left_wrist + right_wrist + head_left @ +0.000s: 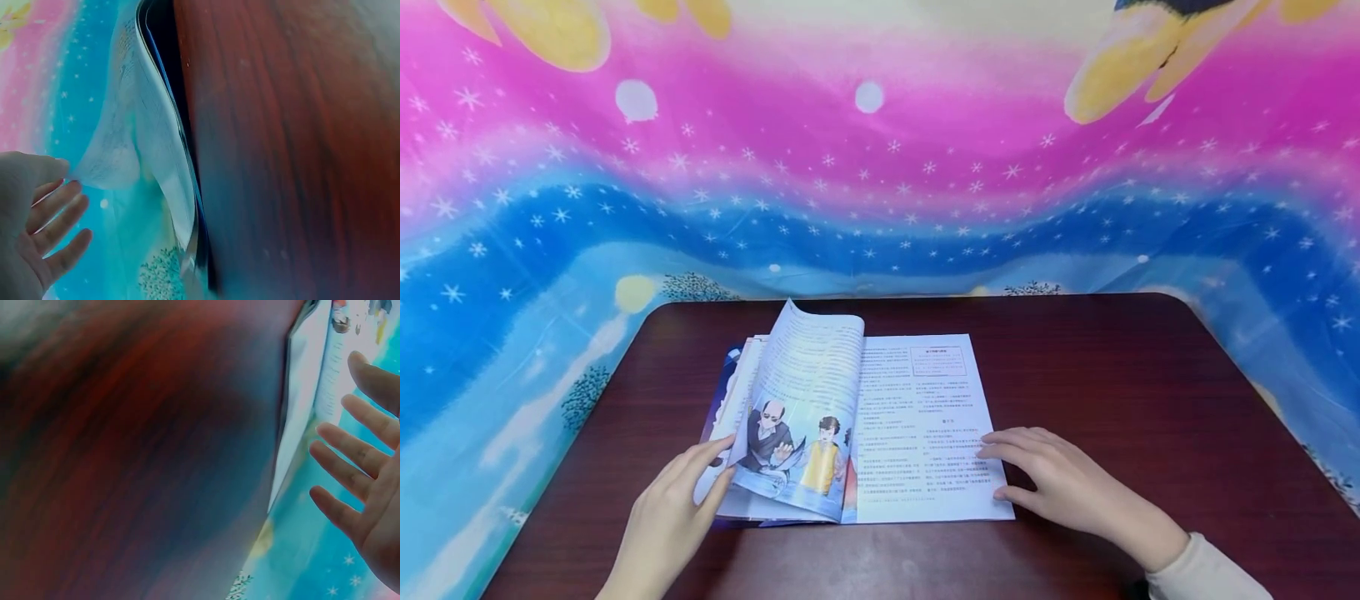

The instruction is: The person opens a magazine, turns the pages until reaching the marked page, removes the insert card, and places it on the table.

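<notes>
An open magazine [951,400] lies on the table, its print upside down in the head view. One illustrated page [808,367] curls up over the left half, with a drawing of two figures on it. At that page's lower left edge, my left hand [662,508] pinches the paper between thumb and index finger. The left wrist view shows this hand [37,219] with its other fingers spread loosely. My right hand [1060,483] is at the right page's outer edge, fingertips over the paper. Its fingers are spread and hold nothing in the right wrist view [369,462].
The dark reddish-brown wooden table [1150,383] has rounded far corners. Behind and beside it hangs a pink and blue cloth [865,175] printed with snowflakes. A dark blue cover edge [721,392] shows under the left pages.
</notes>
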A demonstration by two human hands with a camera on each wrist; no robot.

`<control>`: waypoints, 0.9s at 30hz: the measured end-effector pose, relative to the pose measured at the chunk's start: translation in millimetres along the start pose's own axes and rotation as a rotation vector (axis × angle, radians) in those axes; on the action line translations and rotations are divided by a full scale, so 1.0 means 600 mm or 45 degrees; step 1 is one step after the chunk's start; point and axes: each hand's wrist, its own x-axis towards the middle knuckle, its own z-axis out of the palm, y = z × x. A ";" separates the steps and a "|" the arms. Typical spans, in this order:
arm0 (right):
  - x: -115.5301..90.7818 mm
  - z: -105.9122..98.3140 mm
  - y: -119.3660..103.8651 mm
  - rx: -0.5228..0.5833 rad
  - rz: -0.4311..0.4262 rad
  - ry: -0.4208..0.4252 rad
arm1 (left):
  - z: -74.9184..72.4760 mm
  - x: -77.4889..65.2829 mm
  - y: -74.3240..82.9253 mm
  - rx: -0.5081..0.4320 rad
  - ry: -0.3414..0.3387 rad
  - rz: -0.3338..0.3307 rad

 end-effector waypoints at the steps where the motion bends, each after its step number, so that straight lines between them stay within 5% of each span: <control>1: -0.001 0.001 0.002 0.000 0.005 -0.012 | 0.000 -0.001 -0.002 0.005 -0.014 -0.018; 5: -0.006 0.005 0.008 0.004 0.014 -0.052 | -0.004 -0.005 -0.011 0.023 -0.105 -0.134; 12: -0.009 0.010 0.016 0.019 0.069 -0.157 | -0.008 -0.008 -0.024 0.087 -0.393 -0.331; 20: -0.009 0.018 0.021 -0.001 0.084 -0.165 | -0.002 -0.004 -0.047 0.182 -0.593 -0.355; 27: -0.009 0.020 0.020 0.007 0.085 -0.167 | 0.001 0.001 -0.081 0.134 -0.693 -0.328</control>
